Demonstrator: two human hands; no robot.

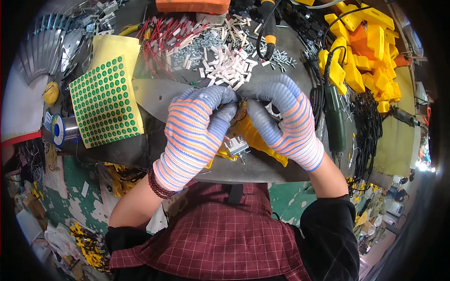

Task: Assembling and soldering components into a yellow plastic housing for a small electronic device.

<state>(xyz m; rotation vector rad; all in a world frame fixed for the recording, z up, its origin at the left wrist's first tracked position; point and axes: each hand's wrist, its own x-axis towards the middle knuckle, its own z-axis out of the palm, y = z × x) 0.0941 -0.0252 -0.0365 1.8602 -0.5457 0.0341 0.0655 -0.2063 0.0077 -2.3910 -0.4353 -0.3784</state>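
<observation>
Both my hands wear striped knit gloves with grey fingertips. My left hand (194,133) and my right hand (286,124) meet over a yellow plastic housing (255,138) lying on the grey metal bench plate (154,96). Both grip the housing from either side, fingertips pinched together at its top, where thin wires show. A small silver metal part (236,146) sticks out of the housing below my left fingers. Most of the housing is hidden under the gloves.
A sheet of green round stickers (105,100) lies left. Behind my hands lie white connectors (229,65), screws (197,47) and red wires (159,35). A green power tool (333,110) and stacked yellow housings (365,51) sit right; a solder spool (61,130) is far left.
</observation>
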